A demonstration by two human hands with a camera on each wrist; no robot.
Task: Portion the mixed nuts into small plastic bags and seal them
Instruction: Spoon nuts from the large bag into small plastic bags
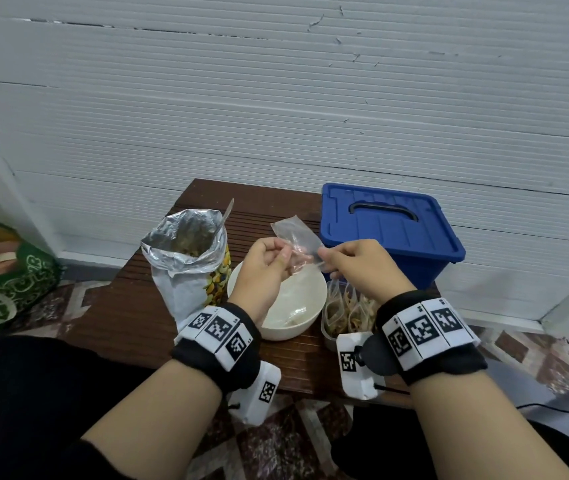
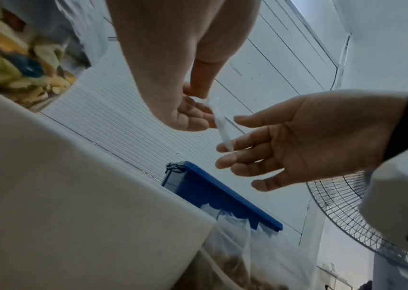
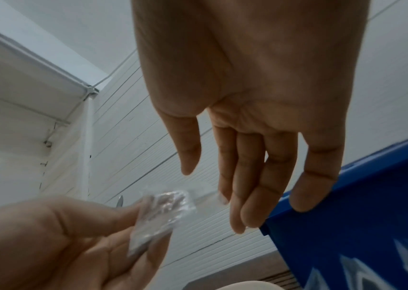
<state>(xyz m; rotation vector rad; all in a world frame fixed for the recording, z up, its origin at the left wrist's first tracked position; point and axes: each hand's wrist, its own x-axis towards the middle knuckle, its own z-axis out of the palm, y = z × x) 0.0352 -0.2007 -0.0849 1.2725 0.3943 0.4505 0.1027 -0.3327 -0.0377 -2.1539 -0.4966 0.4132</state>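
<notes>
A small clear plastic bag [image 1: 293, 232] hangs in the air above the white bowl [image 1: 317, 306]. My left hand [image 1: 285, 259] pinches its lower left part between thumb and fingers [image 3: 113, 215]. My right hand [image 1: 326, 258] reaches in from the right with straight fingers, and its fingertips [image 2: 222, 147] touch the bag's edge [image 2: 220, 125] while the thumb stays apart. The bag [image 3: 163, 212] looks empty and crumpled. An open foil bag of mixed nuts [image 1: 186, 271] stands left of the bowl, with a spoon handle [image 1: 229, 209] sticking out of it.
A blue lidded box [image 1: 387, 233] sits at the back right of the small wooden table [image 1: 130, 306]. A clear container of filled bags [image 1: 345, 313] stands right of the bowl. A green shopping bag [image 1: 6, 271] lies on the floor at left, and a fan [image 2: 334, 206] stands at right.
</notes>
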